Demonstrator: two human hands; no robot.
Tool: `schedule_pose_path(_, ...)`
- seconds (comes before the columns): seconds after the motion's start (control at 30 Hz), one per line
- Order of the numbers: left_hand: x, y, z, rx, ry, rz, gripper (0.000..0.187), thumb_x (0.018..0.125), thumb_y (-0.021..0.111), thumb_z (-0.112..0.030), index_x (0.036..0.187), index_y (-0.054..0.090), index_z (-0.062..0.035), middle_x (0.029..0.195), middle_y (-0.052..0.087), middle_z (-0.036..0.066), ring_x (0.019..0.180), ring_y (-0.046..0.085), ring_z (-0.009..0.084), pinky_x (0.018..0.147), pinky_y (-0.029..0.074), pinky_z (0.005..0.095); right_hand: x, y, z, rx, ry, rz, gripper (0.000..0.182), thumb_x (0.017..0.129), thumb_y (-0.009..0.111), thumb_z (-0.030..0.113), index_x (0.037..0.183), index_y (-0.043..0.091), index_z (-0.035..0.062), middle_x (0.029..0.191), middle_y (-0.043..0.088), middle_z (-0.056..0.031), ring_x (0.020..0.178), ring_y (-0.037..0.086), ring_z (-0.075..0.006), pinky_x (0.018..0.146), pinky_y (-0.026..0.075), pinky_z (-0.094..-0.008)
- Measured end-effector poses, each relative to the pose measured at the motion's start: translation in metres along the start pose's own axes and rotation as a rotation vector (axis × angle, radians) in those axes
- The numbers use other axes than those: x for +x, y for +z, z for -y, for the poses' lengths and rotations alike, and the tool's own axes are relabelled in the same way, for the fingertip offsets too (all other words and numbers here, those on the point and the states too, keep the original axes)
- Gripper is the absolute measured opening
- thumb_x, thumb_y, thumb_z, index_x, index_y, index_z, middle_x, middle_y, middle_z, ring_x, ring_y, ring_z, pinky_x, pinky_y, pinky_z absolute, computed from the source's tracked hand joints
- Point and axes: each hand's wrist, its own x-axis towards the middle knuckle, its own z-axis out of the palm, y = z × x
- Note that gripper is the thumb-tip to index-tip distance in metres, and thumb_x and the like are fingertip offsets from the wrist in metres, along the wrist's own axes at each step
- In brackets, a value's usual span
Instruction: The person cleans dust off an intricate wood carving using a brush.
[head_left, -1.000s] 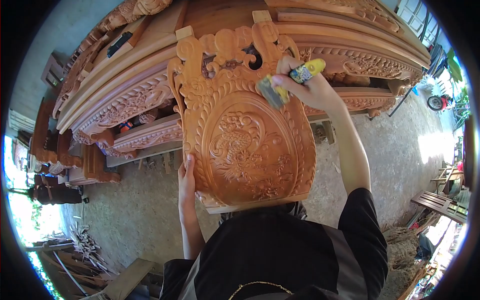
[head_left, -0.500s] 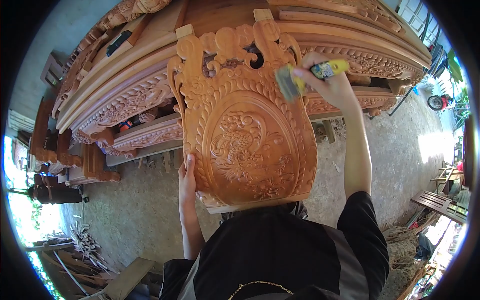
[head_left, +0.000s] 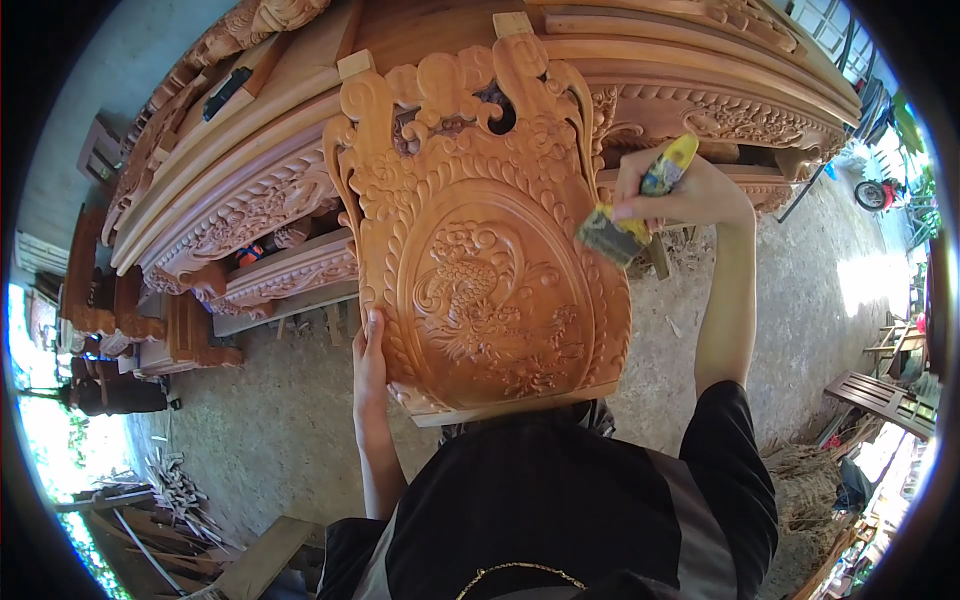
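Note:
A carved wooden panel (head_left: 490,290) leans in front of me, a dragon in relief inside its oval and scrolls cut through along the top. My left hand (head_left: 370,365) grips the panel's lower left edge, its thumb showing at the side and the other fingers hidden behind. In my right hand (head_left: 680,190) is a paintbrush (head_left: 668,170) with a yellow handle, held between thumb and fingers. Its grey-green bristles hang over the panel's right border, overlapping the edge in this view.
Behind the panel stands a long carved wooden bench (head_left: 740,110). A dark tool (head_left: 228,93) lies on the wood at the upper left. Wood scraps (head_left: 185,500) are heaped at lower left, and a slatted wooden piece (head_left: 880,402) is at right. Concrete floor (head_left: 270,430) spreads around.
My right hand has moved down and to the right with the paintbrush, from the panel's upper right to its right side. The panel has shifted slightly left; my left hand still holds it.

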Motion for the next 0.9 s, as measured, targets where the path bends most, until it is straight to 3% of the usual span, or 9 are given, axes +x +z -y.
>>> schedule_pose_path(0.1,-0.004,0.008,-0.007,0.023,-0.005,-0.061,0.061,0.101,0.058,-0.049,0.13,0.058,0.0038,0.12,0.065,0.009,0.107,0.062,0.0152,0.093,0.049,0.029,0.006,0.012,-0.005,-0.022,0.087,0.009,0.018,0.093,0.074,0.018,0.083,0.067,0.0046,0.072,0.064,0.0006,0.06,0.061,-0.0061,0.05,0.048,-0.0225)
schedule_pose_path(0.17,-0.005,0.009,-0.007,0.019,-0.006,-0.048,0.061,0.101,0.058,-0.05,0.13,0.058,0.0039,0.12,0.065,0.009,0.108,0.062,0.0154,0.094,0.049,0.0292,0.02,0.023,-0.021,-0.011,-0.187,-0.522,0.02,0.092,0.075,0.019,0.081,0.066,0.0045,0.071,0.064,0.0007,0.058,0.06,-0.0061,0.05,0.047,-0.0224)
schedule_pose_path(0.37,-0.003,0.003,-0.001,0.04,-0.003,-0.049,0.061,0.101,0.057,-0.05,0.131,0.058,0.0039,0.121,0.065,0.009,0.109,0.061,0.0154,0.096,0.048,0.0296,0.006,0.003,0.0,-0.115,0.058,0.106,0.022,0.093,0.074,0.02,0.079,0.066,0.0049,0.072,0.067,-0.0003,0.056,0.059,-0.0061,0.048,0.047,-0.021)
schedule_pose_path(0.57,-0.008,0.011,-0.008,0.011,0.002,-0.065,0.057,0.102,0.056,-0.046,0.13,0.059,0.0039,0.119,0.066,0.009,0.106,0.062,0.0152,0.094,0.049,0.0292,0.049,0.022,-0.023,-0.111,-0.207,-0.697,0.026,0.094,0.073,0.025,0.082,0.063,0.0047,0.067,0.066,-0.0024,0.055,0.061,-0.0053,0.046,0.046,-0.0199)
schedule_pose_path(0.63,-0.005,0.013,-0.008,0.003,0.004,-0.082,0.056,0.103,0.056,-0.045,0.13,0.059,0.0039,0.119,0.066,0.009,0.106,0.063,0.0152,0.093,0.05,0.029,0.042,0.009,-0.02,-0.067,-0.144,-0.575,0.024,0.094,0.073,0.023,0.082,0.064,0.0044,0.069,0.068,-0.0026,0.055,0.061,-0.0053,0.045,0.046,-0.0207)
schedule_pose_path(0.7,-0.005,0.01,-0.006,0.035,0.023,-0.078,0.056,0.102,0.056,-0.045,0.129,0.059,0.0041,0.119,0.066,0.009,0.107,0.062,0.015,0.094,0.049,0.0291,0.036,0.001,-0.009,0.016,0.04,-0.051,0.023,0.094,0.074,0.023,0.083,0.065,0.004,0.07,0.069,-0.0028,0.055,0.061,-0.0048,0.045,0.047,-0.0205)
schedule_pose_path(0.77,-0.002,0.009,-0.002,0.019,0.031,-0.079,0.056,0.102,0.057,-0.045,0.129,0.059,0.0042,0.119,0.066,0.009,0.107,0.062,0.0149,0.094,0.049,0.0293,0.05,0.006,-0.012,-0.028,0.032,-0.164,0.024,0.092,0.075,0.024,0.084,0.066,0.004,0.071,0.069,-0.0026,0.054,0.061,-0.0051,0.046,0.047,-0.0198)
schedule_pose_path(0.83,-0.002,0.01,0.0,0.003,0.032,-0.076,0.056,0.102,0.057,-0.045,0.128,0.06,0.0043,0.12,0.066,0.009,0.108,0.062,0.0149,0.094,0.049,0.0294,0.072,0.018,-0.032,-0.01,-0.233,-0.828,0.023,0.092,0.076,0.024,0.083,0.066,0.0041,0.072,0.07,-0.0026,0.054,0.061,-0.0052,0.046,0.047,-0.0195)
schedule_pose_path(0.9,-0.002,0.009,-0.001,0.002,0.023,-0.047,0.057,0.102,0.057,-0.046,0.129,0.059,0.0042,0.12,0.065,0.009,0.109,0.062,0.0152,0.094,0.049,0.0295,0.075,0.021,-0.029,-0.057,-0.361,-0.867,0.023,0.092,0.076,0.023,0.082,0.067,0.0042,0.073,0.07,-0.0028,0.054,0.061,-0.0057,0.046,0.048,-0.0205)
